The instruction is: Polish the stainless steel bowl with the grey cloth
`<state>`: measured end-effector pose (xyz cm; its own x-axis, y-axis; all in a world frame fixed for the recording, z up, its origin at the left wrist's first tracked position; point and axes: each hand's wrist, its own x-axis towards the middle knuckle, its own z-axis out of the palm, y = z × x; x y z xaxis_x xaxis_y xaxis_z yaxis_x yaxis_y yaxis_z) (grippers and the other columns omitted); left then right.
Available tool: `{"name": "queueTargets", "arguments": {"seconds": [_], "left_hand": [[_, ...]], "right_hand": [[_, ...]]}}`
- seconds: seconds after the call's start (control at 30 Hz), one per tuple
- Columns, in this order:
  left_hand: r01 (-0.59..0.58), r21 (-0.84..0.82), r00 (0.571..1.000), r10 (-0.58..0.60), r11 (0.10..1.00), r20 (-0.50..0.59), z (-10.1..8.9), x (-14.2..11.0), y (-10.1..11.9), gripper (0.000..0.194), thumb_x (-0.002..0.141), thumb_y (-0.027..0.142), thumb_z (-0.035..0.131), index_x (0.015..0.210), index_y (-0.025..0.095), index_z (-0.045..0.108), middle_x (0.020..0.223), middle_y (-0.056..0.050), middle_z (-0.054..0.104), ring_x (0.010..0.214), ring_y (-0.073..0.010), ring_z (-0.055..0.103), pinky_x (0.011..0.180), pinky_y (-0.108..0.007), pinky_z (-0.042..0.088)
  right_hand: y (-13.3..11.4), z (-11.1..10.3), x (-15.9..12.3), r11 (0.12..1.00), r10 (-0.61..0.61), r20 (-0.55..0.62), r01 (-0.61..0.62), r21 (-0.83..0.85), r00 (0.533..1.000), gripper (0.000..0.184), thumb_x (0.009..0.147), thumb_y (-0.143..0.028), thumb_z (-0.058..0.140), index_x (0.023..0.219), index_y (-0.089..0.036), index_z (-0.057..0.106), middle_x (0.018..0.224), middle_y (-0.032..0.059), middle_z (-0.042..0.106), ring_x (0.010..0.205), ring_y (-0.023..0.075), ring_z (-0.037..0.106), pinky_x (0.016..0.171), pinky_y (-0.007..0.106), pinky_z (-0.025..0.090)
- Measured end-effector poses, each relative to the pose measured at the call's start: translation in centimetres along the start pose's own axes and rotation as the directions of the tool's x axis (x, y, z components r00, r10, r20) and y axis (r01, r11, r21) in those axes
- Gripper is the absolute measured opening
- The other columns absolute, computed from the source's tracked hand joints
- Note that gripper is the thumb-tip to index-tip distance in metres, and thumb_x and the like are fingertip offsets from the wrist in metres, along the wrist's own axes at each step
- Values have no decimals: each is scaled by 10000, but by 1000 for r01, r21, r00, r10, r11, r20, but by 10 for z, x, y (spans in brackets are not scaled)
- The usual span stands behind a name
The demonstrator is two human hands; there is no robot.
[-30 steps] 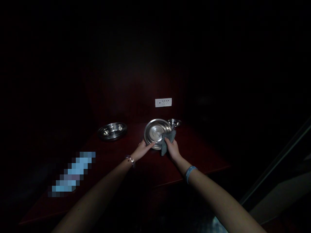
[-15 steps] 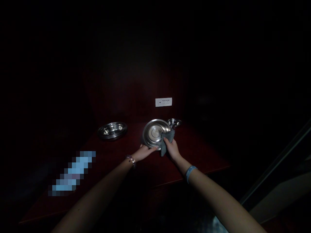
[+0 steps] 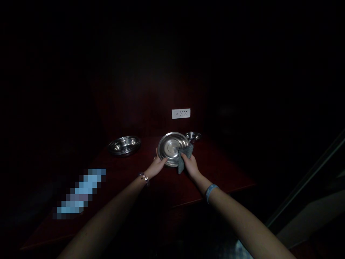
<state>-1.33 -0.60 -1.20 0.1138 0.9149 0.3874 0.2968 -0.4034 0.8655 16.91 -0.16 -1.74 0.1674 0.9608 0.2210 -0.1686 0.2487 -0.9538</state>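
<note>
This is a dim indoor room, seemingly in a home, though the darkness hides which room. A white socket plate (image 3: 181,113) sits on the dark red far wall (image 3: 151,111), above a reddish table (image 3: 221,174). Everyday tableware suggests it: stacked metal bowls (image 3: 124,145) on the left, a smaller bowl (image 3: 193,136) at the far side, and a shiny metal dish (image 3: 170,145) with a grey cloth (image 3: 181,165) against it.

A white socket plate (image 3: 181,113) is mounted on the dark reddish wall (image 3: 145,111) behind the worktop (image 3: 221,176). At the left, a bluish object (image 3: 87,185) is obscured by coarse pixels. Checked fabric (image 3: 240,250) is glimpsed below.
</note>
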Motion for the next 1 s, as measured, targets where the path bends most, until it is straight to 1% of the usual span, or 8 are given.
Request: {"name": "queueTargets", "arguments": {"seconds": [0.1,0.17,0.4,0.6,0.7,0.83,0.9,1.0], "left_hand": [[-80,-25,995,79,996,-57,-3,0,7,686,865,329,527,1456,165,221,1432,-135,477,1379,-230,405,1185,-393,238],[-105,-10,991,104,994,-80,-5,-1,13,652,897,354,479,1456,178,194,1440,-134,464,1375,-223,412,1175,-385,267],[-87,-18,979,82,996,-187,-8,0,29,488,954,470,342,1329,177,450,1411,-101,530,1343,-214,459,1160,-347,304],[-80,-79,980,64,994,-187,-9,2,30,483,957,462,347,1330,172,451,1442,-101,504,1367,-209,432,1169,-349,295],[-103,-105,985,86,989,-151,-9,1,28,502,947,463,390,1360,180,384,1449,-112,482,1366,-206,430,1162,-354,303],[-10,-57,999,8,998,-32,-4,-4,22,636,915,477,472,1428,163,266,1467,-143,451,1365,-216,432,1153,-364,316],[-3,0,996,3,1000,85,0,-6,18,680,879,488,538,1431,161,312,1467,-138,464,1380,-229,414,1167,-368,292],[-68,23,963,60,997,262,4,-7,13,609,838,497,591,1343,170,495,1410,-114,545,1351,-246,453,1179,-396,272]], "right_hand": [[-1,0,-1,1000,-8,-2,8,12,1000,364,704,-385,652,989,-159,672,1048,89,731,987,239,677,901,340,515],[-2,1,-1,1000,-9,-3,9,13,1000,364,704,-378,655,992,-157,674,1039,87,733,985,242,677,901,343,515],[0,0,-1,997,-31,26,33,-63,999,351,714,-379,668,986,-158,681,970,76,741,959,238,678,899,354,516],[1,-1,-1,997,-33,27,35,-62,999,349,713,-392,666,974,-161,684,952,76,740,976,243,674,909,359,512],[1,-1,0,1000,-12,0,12,-7,1000,352,707,-398,661,957,-152,681,972,85,740,962,247,678,899,358,515],[1,0,2,998,7,-58,-3,60,998,368,705,-410,654,962,-146,670,1003,94,739,937,240,685,865,344,525],[0,0,2,998,7,-66,-3,61,998,363,708,-410,651,959,-149,670,999,89,741,937,236,686,850,332,527],[-1,-1,1,1000,8,-50,-6,26,999,345,704,-398,657,944,-152,675,990,87,744,930,239,686,846,332,526]]}}
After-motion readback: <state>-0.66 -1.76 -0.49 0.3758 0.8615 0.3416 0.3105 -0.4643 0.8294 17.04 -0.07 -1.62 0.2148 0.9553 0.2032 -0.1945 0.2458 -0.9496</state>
